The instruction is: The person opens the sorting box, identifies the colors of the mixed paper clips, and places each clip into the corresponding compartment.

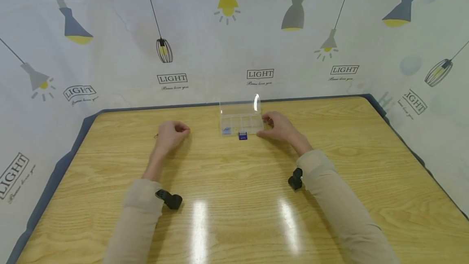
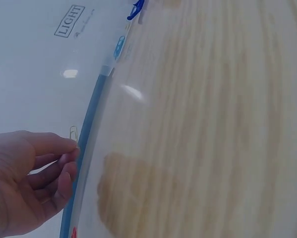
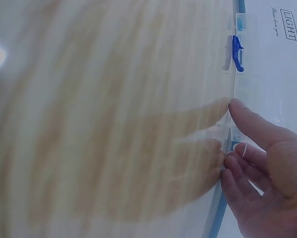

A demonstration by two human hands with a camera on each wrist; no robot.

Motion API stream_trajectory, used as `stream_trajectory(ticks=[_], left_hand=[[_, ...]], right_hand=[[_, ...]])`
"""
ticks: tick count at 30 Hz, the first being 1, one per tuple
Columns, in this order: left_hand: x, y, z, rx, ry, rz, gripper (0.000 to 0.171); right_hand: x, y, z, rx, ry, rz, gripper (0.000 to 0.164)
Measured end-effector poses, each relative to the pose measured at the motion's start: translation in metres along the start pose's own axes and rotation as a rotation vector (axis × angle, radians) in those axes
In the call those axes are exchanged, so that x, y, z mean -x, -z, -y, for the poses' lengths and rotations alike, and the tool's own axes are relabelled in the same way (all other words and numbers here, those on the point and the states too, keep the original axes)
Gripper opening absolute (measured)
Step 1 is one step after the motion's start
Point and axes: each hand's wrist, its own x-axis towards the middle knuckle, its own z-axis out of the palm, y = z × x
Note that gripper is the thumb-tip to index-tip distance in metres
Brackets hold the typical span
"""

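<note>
My left hand [image 1: 170,135] is left of the box, above the table. In the left wrist view, its thumb and forefinger pinch a pale yellowish paper clip [image 2: 73,133] that sticks up from the fingertips. A clear plastic compartment box [image 1: 250,122] stands near the far edge, its lid raised and its blue latch [image 1: 243,136] facing me. Small blue pieces [image 1: 226,130] lie in its front left compartment. My right hand [image 1: 280,127] holds the box's right end, thumb at the front corner and fingers curled around the side; the fingertips' contact is partly hidden.
A small red thing [image 1: 156,136] lies just left of my left hand, mostly hidden by it. The wooden table [image 1: 234,174] ends at a dark blue edging, with a lamp-printed curtain [image 1: 205,52] behind it. A black wrist camera [image 1: 170,199] hangs by the left sleeve.
</note>
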Motion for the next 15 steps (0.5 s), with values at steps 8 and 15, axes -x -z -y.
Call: stream_trajectory(ticks=[8, 15], left_hand=[[-0.008, -0.022, -0.024, 0.058, -0.009, 0.007, 0.013], [-0.014, -0.041, -0.044, 0.111, -0.041, 0.033, 0.012]], right_hand=[[-0.001, -0.001, -0.002, 0.001, -0.003, -0.001, 0.066], [-0.001, -0.001, -0.002, 0.006, 0.005, -0.004, 0.066]])
